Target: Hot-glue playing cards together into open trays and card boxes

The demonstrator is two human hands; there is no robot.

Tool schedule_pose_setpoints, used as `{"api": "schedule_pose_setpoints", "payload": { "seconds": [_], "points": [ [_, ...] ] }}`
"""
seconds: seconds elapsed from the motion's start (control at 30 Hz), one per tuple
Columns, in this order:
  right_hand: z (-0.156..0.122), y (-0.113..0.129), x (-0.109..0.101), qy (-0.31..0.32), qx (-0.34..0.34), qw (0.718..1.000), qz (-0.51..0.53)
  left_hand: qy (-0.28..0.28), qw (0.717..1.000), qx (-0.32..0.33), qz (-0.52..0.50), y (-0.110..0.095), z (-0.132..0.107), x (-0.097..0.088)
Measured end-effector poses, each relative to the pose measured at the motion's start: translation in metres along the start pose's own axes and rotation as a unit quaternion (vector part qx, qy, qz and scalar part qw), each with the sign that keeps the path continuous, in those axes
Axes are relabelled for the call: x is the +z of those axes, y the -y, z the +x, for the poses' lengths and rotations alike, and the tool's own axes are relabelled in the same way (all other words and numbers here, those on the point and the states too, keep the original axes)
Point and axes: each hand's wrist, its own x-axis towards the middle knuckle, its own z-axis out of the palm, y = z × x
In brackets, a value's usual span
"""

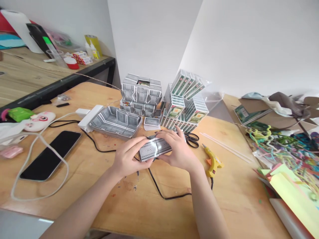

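Note:
Both of my hands grip a piece made of grey patterned playing cards [151, 149], held just above the table. My left hand [131, 154] wraps its left end, thumb below and fingers on top. Around its right part my right hand [175, 146] is closed. Behind my hands stands an open tray-like form of grey playing cards [117, 121]. A taller box built from the same cards [141, 91] is at the back, and a small stack of playing cards [152, 122] lies in front of it. Black-handled scissors [193, 140] are close to my right hand.
A yellow glue gun [212, 161] lies to the right, its black cord running under my hands. Card packs [185, 109] are piled at the back. A phone [51, 156] and white cable lie left; pipe cleaners [286, 146] and coloured paper [291, 189] lie right.

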Motion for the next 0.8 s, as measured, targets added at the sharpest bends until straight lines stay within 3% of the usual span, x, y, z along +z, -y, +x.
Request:
{"api": "schedule_pose_setpoints", "payload": {
  "seconds": [0.27, 0.43, 0.5, 0.6, 0.7, 0.8],
  "points": [
    [-0.002, -0.003, -0.001, 0.014, -0.012, 1.000, -0.017, -0.004, 1.000, 0.023, -0.006, -0.003, -0.001, 0.002],
    [-0.001, -0.006, -0.002, 0.000, 0.002, 1.000, -0.016, 0.033, 0.998, -0.033, -0.038, -0.003, 0.001, 0.002],
    [-0.002, -0.009, -0.007, -0.033, 0.008, 0.999, -0.014, 0.032, 0.997, -0.051, -0.040, -0.003, 0.002, 0.001],
    [-0.010, -0.013, -0.023, -0.147, 0.021, 0.989, 0.007, 0.019, 0.997, -0.064, -0.031, -0.002, 0.001, 0.001],
    [-0.024, -0.017, -0.039, -0.218, 0.082, 0.972, 0.020, 0.003, 0.997, -0.069, -0.024, -0.002, 0.000, 0.002],
    [-0.039, -0.025, -0.044, -0.122, 0.241, 0.963, -0.008, -0.002, 0.996, -0.078, -0.031, -0.003, 0.000, 0.004]
  ]
}}
